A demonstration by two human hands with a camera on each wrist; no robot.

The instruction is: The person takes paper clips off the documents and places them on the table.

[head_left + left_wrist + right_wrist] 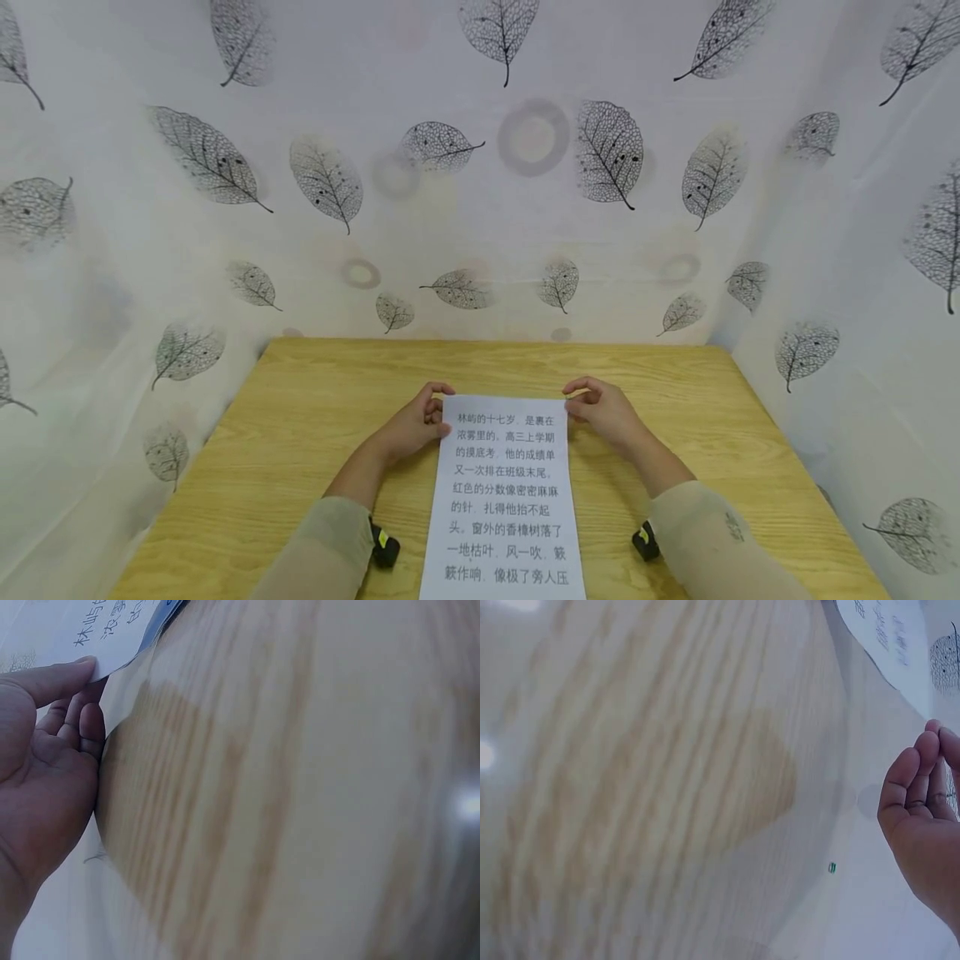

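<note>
Pale fabric [465,217] printed with skeleton leaves closes off the space behind and to both sides of a yellow wood-grain desk [285,425]. With the paper sheet [506,482] as the middle of the clock, the left hand [414,425] is at ten, holding the sheet's corner at eleven; the left wrist view shows its thumb flat on the printed face, with the other fingers partly hidden and curled. At two o'clock, the right hand [609,414] pinches the opposite corner, at one, between thumb and bent forefinger; in the right wrist view its thumb is cut off by the frame, so that grip shows only in part.

Big black Chinese characters fill the sheet in rows, upright to the wearer. Its six o'clock end is cut off, and how much of it touches the desk is hard to tell.

Beige sleeves [722,546] cover the forearms, the right one bearing a dark mark too small to read. Beside the cuffs, at eight and four o'clock, two black blocks [386,547] with yellow patches are partly covered. A tiny green speck [832,868] cannot be identified.
</note>
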